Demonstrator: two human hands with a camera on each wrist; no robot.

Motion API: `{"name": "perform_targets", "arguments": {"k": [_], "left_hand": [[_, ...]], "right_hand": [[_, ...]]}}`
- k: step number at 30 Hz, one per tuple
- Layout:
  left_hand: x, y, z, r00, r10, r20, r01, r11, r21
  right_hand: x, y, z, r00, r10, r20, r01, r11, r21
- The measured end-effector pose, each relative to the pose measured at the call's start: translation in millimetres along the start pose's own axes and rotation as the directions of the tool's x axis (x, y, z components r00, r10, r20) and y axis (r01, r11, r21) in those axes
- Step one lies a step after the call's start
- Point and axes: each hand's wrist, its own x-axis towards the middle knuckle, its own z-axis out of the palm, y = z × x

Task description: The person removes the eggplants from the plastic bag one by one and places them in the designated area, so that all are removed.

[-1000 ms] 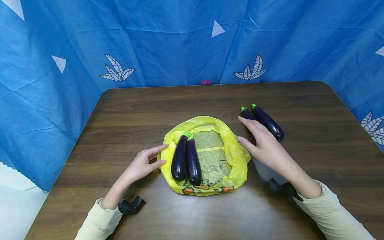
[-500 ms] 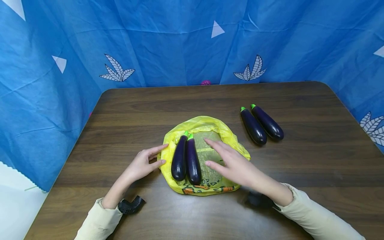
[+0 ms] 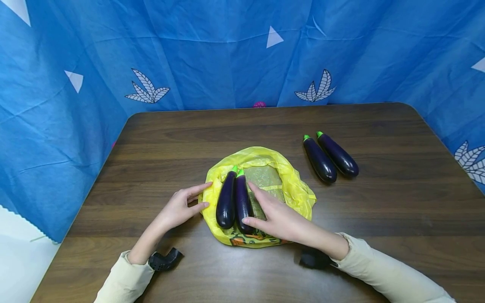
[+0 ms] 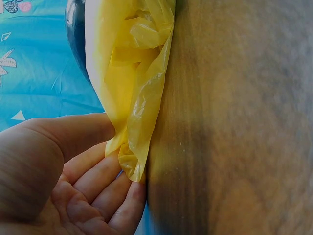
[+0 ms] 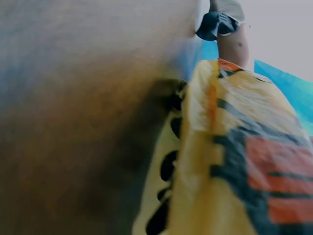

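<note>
A yellow plastic bag (image 3: 299, 193) lies on the table with its mouth spread. Inside, at its left, two eggplants lie side by side: a left one (image 3: 226, 202) and a right one (image 3: 243, 206), green stem ends away from me. My left hand (image 3: 179, 210) rests against the bag's left side, thumb and index finger spread apart; in the left wrist view its thumb and fingers touch the yellow film. Over the bag, my right hand (image 3: 276, 216) is at the right eggplant, its thumb over the lower part and fingers near the upper part. Whether it touches cannot be told.
Two more eggplants, a nearer one (image 3: 320, 160) and a farther one (image 3: 338, 155), lie on the wooden table (image 3: 398, 168) right of the bag. A blue patterned cloth (image 3: 227, 54) hangs behind the table. Printed bag film fills much of the right wrist view.
My right hand has moved left from beside the two eggplants on the table to the right eggplant in the bag. The left hand has stayed at the bag's left side.
</note>
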Motion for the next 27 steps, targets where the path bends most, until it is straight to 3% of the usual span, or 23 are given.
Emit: {"name": "perform_targets", "arguments": {"k": [12,27], "left_hand": [[0.7,0.0,0.2,1.000,0.011,-0.003,-0.011,1.000,-0.002],[0.8,-0.5,1.6,1.000,0.013,0.000,-0.013,1.000,0.005]], "right_hand": [[8.6,1,10,1.000,0.004,0.012,-0.004,0.999,-0.039],[11.6,-1,16,1.000,-0.016,-0.013,0.016,0.999,0.042]]}}
